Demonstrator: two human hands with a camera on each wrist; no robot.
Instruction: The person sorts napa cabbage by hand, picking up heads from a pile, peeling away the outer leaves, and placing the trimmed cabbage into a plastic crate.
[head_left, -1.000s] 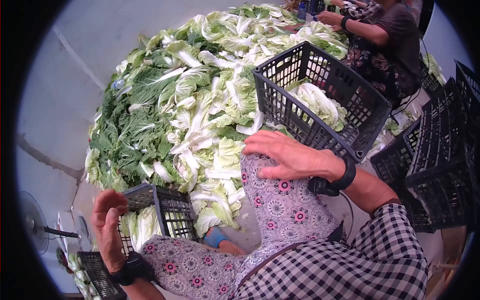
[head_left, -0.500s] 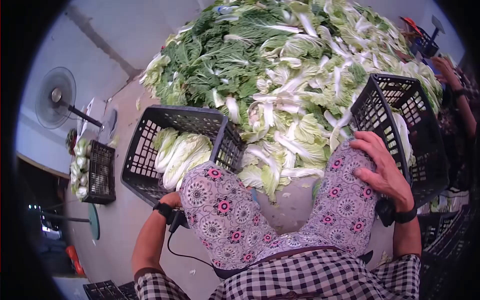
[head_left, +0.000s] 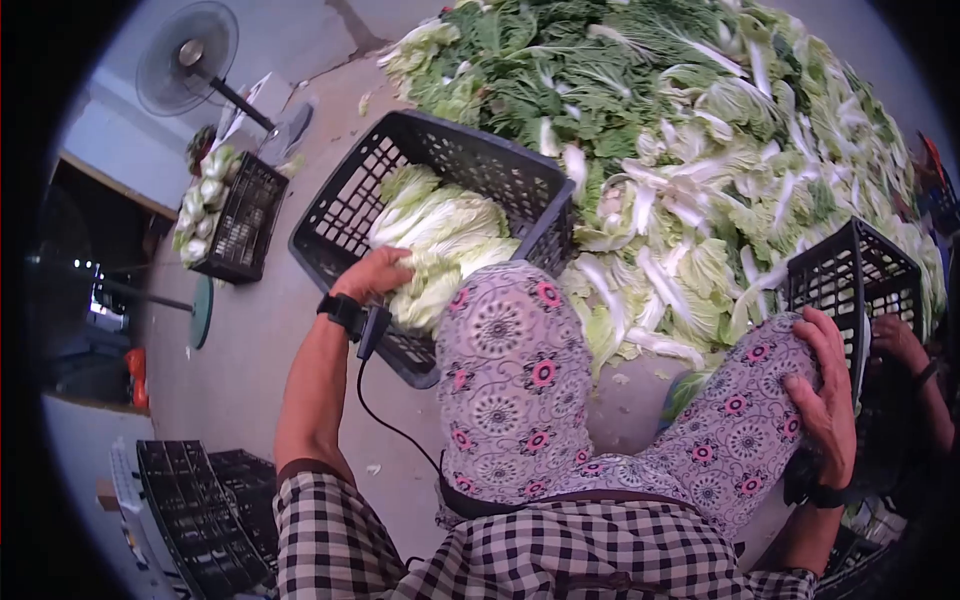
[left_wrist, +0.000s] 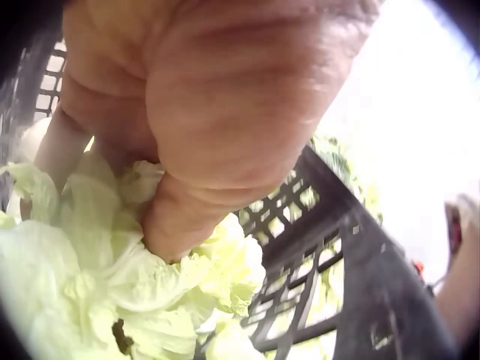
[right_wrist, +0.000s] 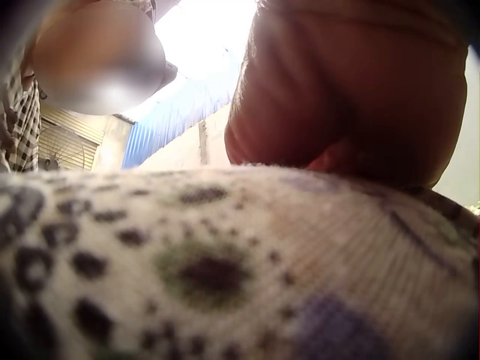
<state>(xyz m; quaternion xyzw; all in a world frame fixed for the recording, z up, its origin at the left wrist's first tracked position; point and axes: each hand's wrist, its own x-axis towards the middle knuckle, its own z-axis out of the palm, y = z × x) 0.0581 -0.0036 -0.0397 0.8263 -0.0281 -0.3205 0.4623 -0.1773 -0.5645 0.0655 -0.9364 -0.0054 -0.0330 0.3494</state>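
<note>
My left hand [head_left: 375, 275] reaches over the near side of a black plastic crate [head_left: 480, 155]. It grips the end of a pale napa cabbage [head_left: 450, 225], one of those lying in the crate. In the left wrist view, the thumb and fingers of the hand [left_wrist: 217, 105] press into the frilly leaves [left_wrist: 142, 281] from two sides. My right hand [head_left: 830, 395] rests with spread fingers on the right knee, on patterned trousers [head_left: 690, 420]. The right wrist view shows this hand [right_wrist: 345, 90] dark and close above the cloth.
A large heap of loose cabbage leaves [head_left: 650, 200] spreads ahead. Another black crate [head_left: 880, 260] stands by the right knee, with another person's hand [head_left: 900, 342] beyond it. At left are a fan [head_left: 190, 55], a crate of cabbages [head_left: 240, 220] and stacked crates [head_left: 185, 500].
The head view has swung left. My left hand, raised a second ago, has come down beside the left crate and moved in onto the cabbage. The right hand stays on the knee.
</note>
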